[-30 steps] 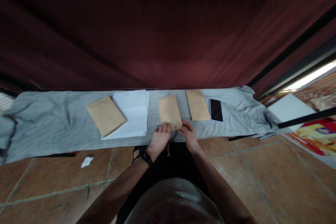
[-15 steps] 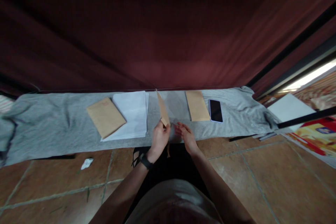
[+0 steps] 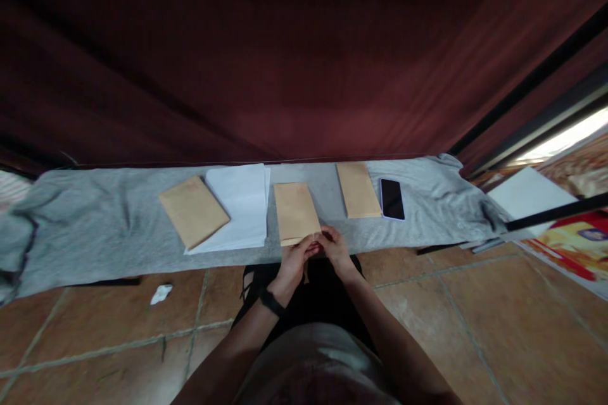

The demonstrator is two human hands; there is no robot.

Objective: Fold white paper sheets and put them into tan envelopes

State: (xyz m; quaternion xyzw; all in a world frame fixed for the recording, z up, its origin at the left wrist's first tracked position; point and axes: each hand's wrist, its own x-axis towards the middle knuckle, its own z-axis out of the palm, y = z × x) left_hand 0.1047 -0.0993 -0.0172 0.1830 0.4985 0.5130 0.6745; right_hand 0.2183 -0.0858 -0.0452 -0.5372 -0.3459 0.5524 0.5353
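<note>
A brown envelope (image 3: 297, 212) lies nearly face-up at the middle of the grey cloth, its near edge at my fingers. My left hand (image 3: 293, 261) is closed on that near edge. At its lower right corner my right hand (image 3: 336, 250) pinches the same envelope, the fingertips of both hands close together. Another brown envelope (image 3: 194, 211) rests at the left, overlapping white paper sheets (image 3: 242, 205). To the right of my hands lie more brown envelopes (image 3: 358, 191), apparently stacked, beside a dark-screened phone (image 3: 392, 199).
The grey cloth (image 3: 118, 228) covers a long narrow surface, with a dark red curtain (image 3: 285, 76) behind it. A black bar (image 3: 555, 212), a white board (image 3: 529, 199) and a red-and-yellow package (image 3: 579, 243) are at the right. A crumpled white scrap (image 3: 161, 293) lies on the tiled floor.
The envelope in my left hand has turned from edge-on to nearly flat, facing up. My right hand has moved left and closed on its near corner.
</note>
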